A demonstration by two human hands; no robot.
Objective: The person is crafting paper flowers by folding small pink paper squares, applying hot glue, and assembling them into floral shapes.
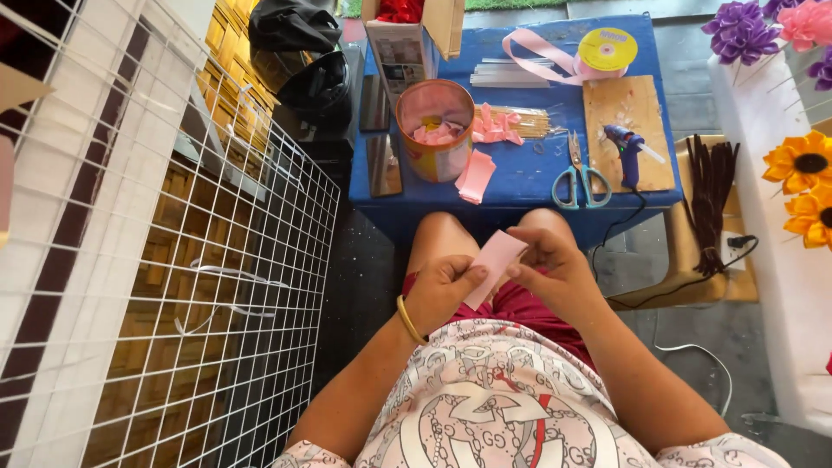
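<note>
Two hands show, the left hand (444, 290) and the right hand (546, 260), with one pink ribbon strip (494, 264) between them. One gold bangle (409, 321) sits on the left wrist. On the blue table (520, 178) there is one round tin (435, 130) near the middle, one pair of teal-handled scissors (581, 178) near the front edge, one blue glue gun (628, 152) on one wooden board (626, 130) at the right edge, one pink ribbon spool (607, 49) at the back edge, and one open cardboard box (407, 43) at the back left corner. Two orange paper flowers (806, 186) show to the right, with two purple ones (754, 35) and one pink one (806, 22) above them.
</note>
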